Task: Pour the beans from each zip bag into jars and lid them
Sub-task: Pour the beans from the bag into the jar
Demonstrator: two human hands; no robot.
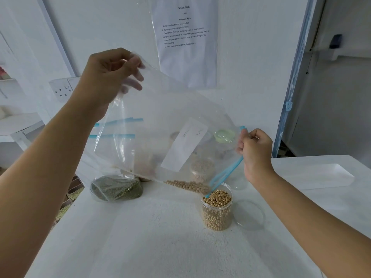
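A large clear zip bag (160, 121) with a blue zip strip hangs tilted over the white table. My left hand (108, 77) pinches its raised bottom corner, and my right hand (255, 149) pinches the zip end. Tan beans (188, 186) lie in the bag's low corner at the open mouth, right above a clear jar (217, 207) nearly full of the same beans. A clear lid (249, 214) lies flat to the right of that jar. A second zip bag with green beans (116, 189) rests on the table at left.
Behind the held bag stand more jars, one with a green lid (223, 135) and one holding pale grains (201, 169), blurred through the plastic. More zip bags (114, 129) lean at back left. A white tray (313, 175) sits at right. An instruction sheet (186, 37) hangs on the wall.
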